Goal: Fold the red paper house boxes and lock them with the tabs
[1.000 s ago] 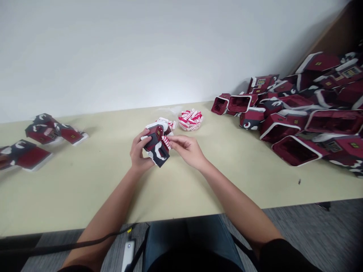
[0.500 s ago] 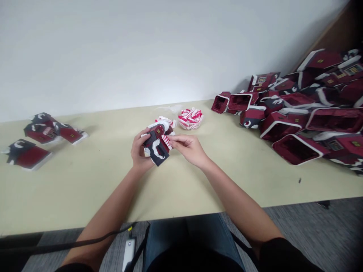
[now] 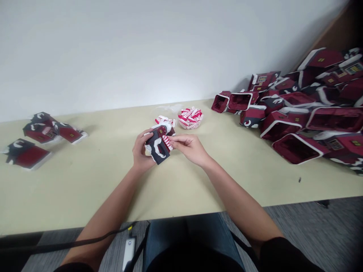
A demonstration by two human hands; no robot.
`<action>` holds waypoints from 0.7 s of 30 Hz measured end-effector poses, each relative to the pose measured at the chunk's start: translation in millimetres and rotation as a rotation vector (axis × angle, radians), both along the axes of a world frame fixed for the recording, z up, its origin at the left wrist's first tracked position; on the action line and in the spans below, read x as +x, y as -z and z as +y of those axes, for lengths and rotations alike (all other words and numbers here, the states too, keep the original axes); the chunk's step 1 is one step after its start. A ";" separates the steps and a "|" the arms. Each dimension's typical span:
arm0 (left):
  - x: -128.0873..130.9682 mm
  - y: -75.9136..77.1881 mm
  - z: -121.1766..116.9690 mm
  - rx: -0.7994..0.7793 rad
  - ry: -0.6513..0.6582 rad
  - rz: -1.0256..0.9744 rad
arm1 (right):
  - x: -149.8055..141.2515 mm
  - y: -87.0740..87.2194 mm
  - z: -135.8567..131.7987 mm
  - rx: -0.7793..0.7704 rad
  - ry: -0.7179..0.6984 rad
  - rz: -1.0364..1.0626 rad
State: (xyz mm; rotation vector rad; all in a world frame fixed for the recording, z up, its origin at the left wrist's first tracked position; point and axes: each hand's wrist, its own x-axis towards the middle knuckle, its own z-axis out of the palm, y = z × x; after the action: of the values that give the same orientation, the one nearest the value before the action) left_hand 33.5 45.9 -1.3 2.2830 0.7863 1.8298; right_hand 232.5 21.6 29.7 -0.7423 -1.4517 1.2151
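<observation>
Papercraft house, boxy, maroon; left hand and right hand have fingers closed on its sides.

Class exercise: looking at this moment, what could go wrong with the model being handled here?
The striped strip under the right hand looks thin, so it could slip or tear. The left hand wraps the card model, and too tight a grip might crease it. The loose red-and-white pieces lie close to the hands and the bowl, so a careless move could knock them.
</observation>
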 end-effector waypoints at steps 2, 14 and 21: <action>0.3 -0.5 -0.5 -0.005 0.014 -0.002 | -0.5 0.7 0.1 0.005 0.007 -0.008; 2.4 4.1 -2.7 -0.155 0.002 -0.004 | 5.5 11.6 8.2 -0.125 -0.024 -0.002; 3.0 5.7 -3.1 -0.179 -0.004 0.023 | 5.2 16.7 11.9 -0.184 -0.007 -0.026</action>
State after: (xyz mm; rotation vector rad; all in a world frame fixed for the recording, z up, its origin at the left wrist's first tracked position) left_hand 36.5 42.8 -7.0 2.1946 0.9189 1.6634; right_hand 237.7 33.5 13.0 -0.8810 -1.3762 1.3616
